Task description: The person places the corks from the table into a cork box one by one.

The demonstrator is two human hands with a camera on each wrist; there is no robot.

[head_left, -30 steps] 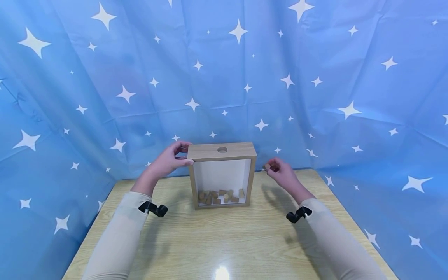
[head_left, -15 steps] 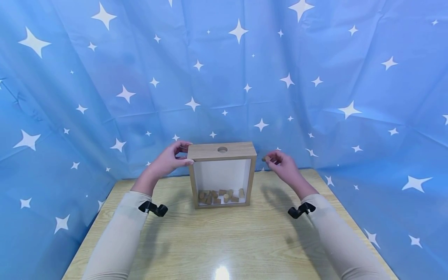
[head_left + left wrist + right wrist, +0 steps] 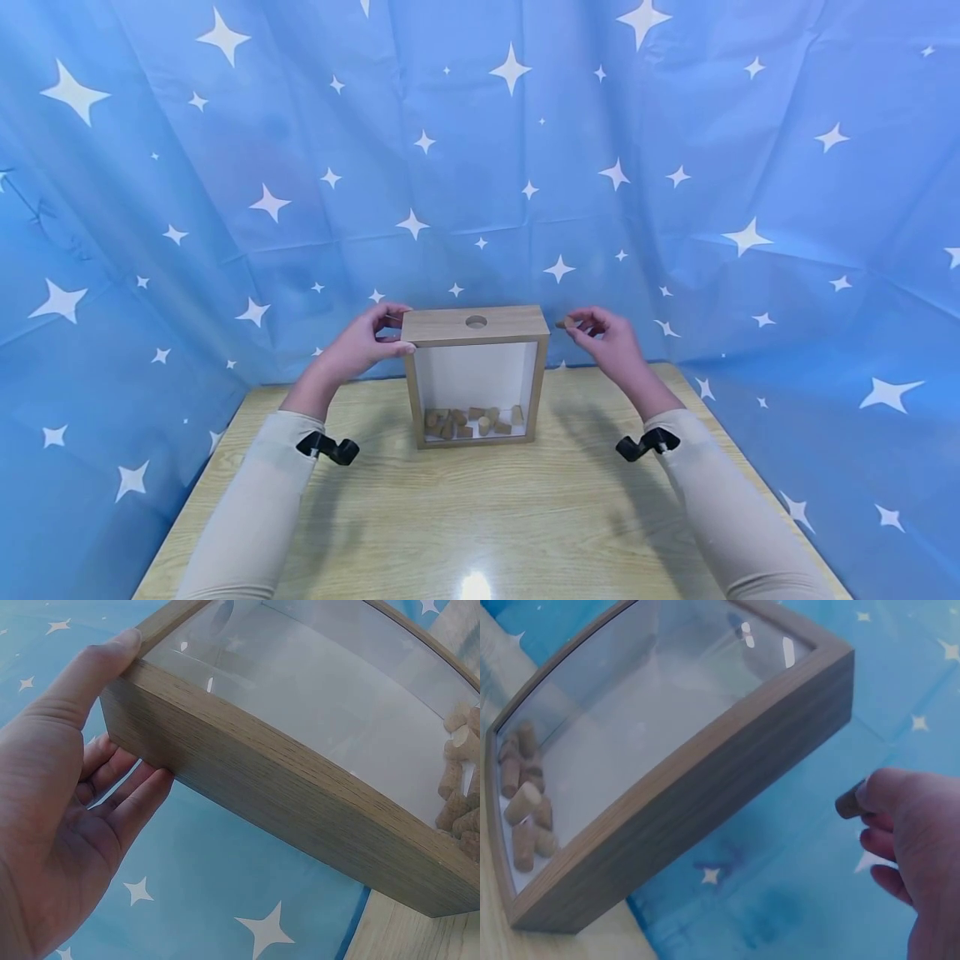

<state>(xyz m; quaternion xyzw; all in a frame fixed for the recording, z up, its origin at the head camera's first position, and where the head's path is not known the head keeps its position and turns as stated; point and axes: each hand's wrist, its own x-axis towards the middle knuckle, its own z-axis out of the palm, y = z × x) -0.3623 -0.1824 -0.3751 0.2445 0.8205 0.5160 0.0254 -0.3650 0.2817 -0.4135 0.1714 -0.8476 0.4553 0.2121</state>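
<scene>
A wooden shadow box point(image 3: 472, 335) with a clear front and a round hole point(image 3: 476, 322) in its top stands upright on the table. Several corks point(image 3: 465, 422) lie at its bottom behind the pane. My left hand point(image 3: 362, 343) grips the box's upper left corner; in the left wrist view the thumb lies over the front edge and the fingertips touch the back. To the right of the box, level with its top, my right hand point(image 3: 611, 337) pinches a cork point(image 3: 849, 801) between thumb and fingers, apart from the frame.
The light wood table point(image 3: 472, 508) reaches back to a blue curtain point(image 3: 480, 167) with white stars, which hangs close behind the box. Black wrist mounts point(image 3: 647, 444) sit on both sleeves.
My right hand has risen with the cork from lower beside the box to about its top edge. The left hand and the box have stayed put.
</scene>
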